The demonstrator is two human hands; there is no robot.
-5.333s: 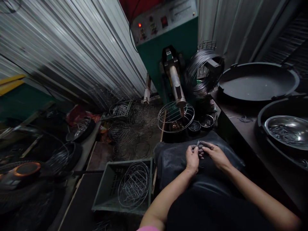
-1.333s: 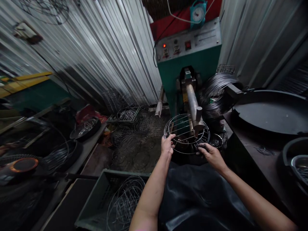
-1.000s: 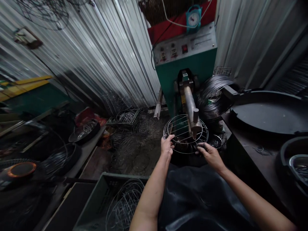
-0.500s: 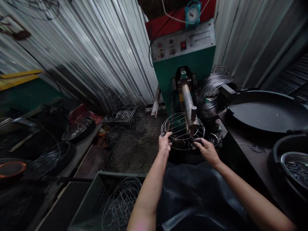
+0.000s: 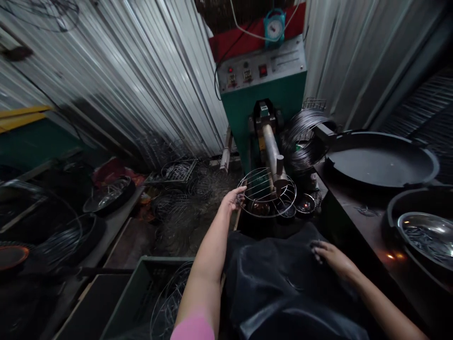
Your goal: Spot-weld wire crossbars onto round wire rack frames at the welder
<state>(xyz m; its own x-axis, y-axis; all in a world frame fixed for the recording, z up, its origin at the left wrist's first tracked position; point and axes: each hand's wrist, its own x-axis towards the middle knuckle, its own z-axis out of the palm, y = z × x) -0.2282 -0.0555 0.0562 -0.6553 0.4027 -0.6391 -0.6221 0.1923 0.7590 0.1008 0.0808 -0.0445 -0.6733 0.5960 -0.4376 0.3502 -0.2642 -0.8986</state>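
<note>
My left hand [image 5: 233, 199] grips the left rim of a round wire rack [image 5: 260, 215], its fingers closed on the wire. The rack is held roughly level beneath the end of a thick metal arm [image 5: 271, 148] on a green machine [image 5: 231, 113]; a short rod points down from that arm over the rack's bars. Away from the rack, my right hand [image 5: 329, 254] is above the dark apron [image 5: 269, 274] on my lap. Its fingers look curled but are blurred, and I cannot see whether anything is between them. A small thin wire shape lies on the apron.
A coil of wire [image 5: 300, 156] stands right of the machine. On the right bench are a large black pan [image 5: 382, 158] and a metal bowl [image 5: 430, 226] of small pieces. A green crate [image 5: 130, 288] holds wire parts at lower left; two small bowls sit under the rack.
My right hand has left the rack's front edge and moved down and right over the apron. My left hand still holds the rack. The view has shifted slightly.
</note>
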